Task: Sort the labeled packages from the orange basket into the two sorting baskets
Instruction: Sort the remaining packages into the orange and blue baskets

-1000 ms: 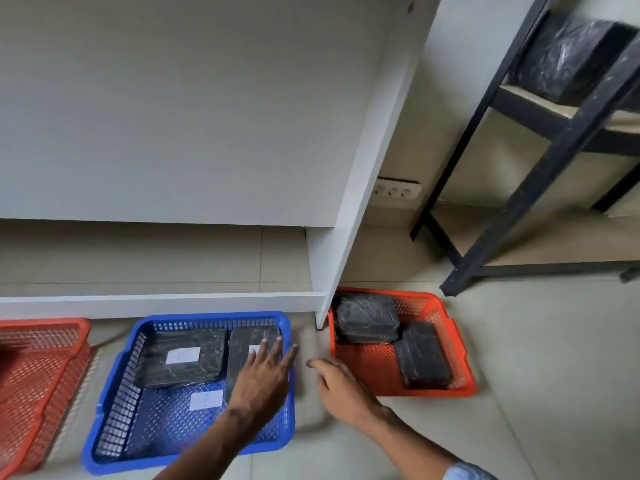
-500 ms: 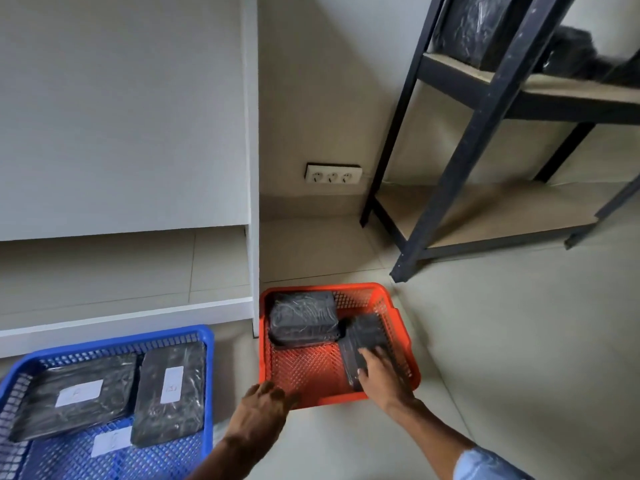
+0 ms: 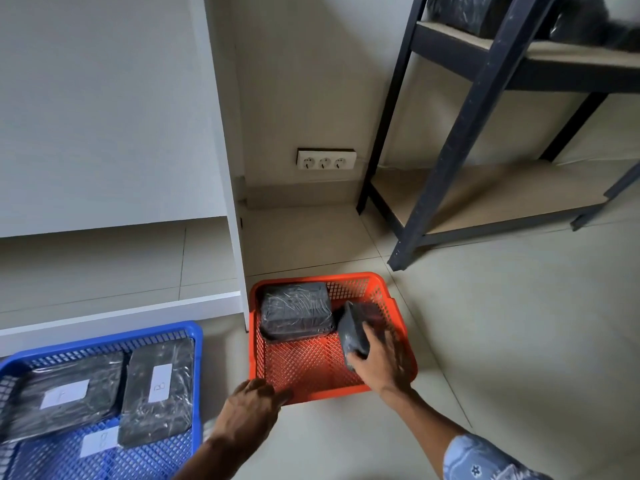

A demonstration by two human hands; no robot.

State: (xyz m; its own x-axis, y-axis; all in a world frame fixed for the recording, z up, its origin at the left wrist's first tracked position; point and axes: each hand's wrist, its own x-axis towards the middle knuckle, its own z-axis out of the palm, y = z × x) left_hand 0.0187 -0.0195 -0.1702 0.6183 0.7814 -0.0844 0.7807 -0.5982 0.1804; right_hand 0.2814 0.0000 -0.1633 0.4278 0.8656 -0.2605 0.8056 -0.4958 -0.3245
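An orange basket (image 3: 311,372) stands on the floor tiles and holds two black wrapped packages. One package (image 3: 296,310) lies flat at its back left. My right hand (image 3: 381,363) is shut on the other black package (image 3: 353,336), which is tilted up on its edge at the basket's right side. Fingers of my left hand (image 3: 251,408) rest on the basket's front rim, holding nothing. To the left, a blue basket (image 3: 197,344) holds several black packages with white labels (image 3: 160,382).
A white cabinet (image 3: 104,109) with a low base board stands behind the blue basket, its side panel beside the orange basket. A dark metal shelf rack (image 3: 446,140) with wrapped packages stands at the right. A wall socket strip (image 3: 325,160) sits low on the wall.
The view swung right from the blue basket to the orange one. My right hand reached in, gripped the right package and tipped it up; my left hand moved to the basket's front rim.
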